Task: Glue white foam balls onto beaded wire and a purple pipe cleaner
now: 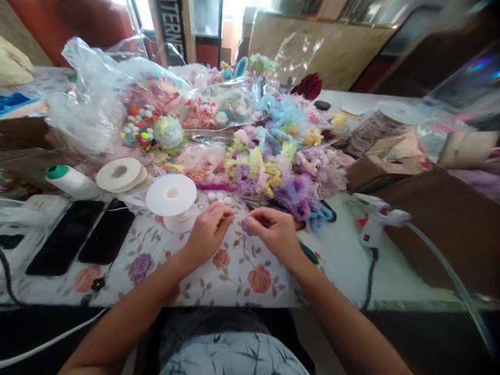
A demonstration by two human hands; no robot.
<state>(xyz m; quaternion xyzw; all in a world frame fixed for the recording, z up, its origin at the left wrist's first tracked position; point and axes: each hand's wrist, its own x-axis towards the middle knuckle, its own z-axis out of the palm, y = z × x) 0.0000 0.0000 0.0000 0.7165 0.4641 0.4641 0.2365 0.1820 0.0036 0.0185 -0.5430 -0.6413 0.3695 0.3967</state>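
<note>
Bare forearms (152, 297) angled inward, left hand (210, 232) and right hand (276, 233) slightly apart, fingers (221, 211) curled toward thumbs

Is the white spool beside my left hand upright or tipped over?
Upright: the white spool sits on its lower flange on the floral tablecloth, top facing up.

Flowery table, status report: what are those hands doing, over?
Left hand, right hand: curled, apart; anything held too small to tell. White spool beside left hand. Colourful fluffy pile just beyond.
</note>
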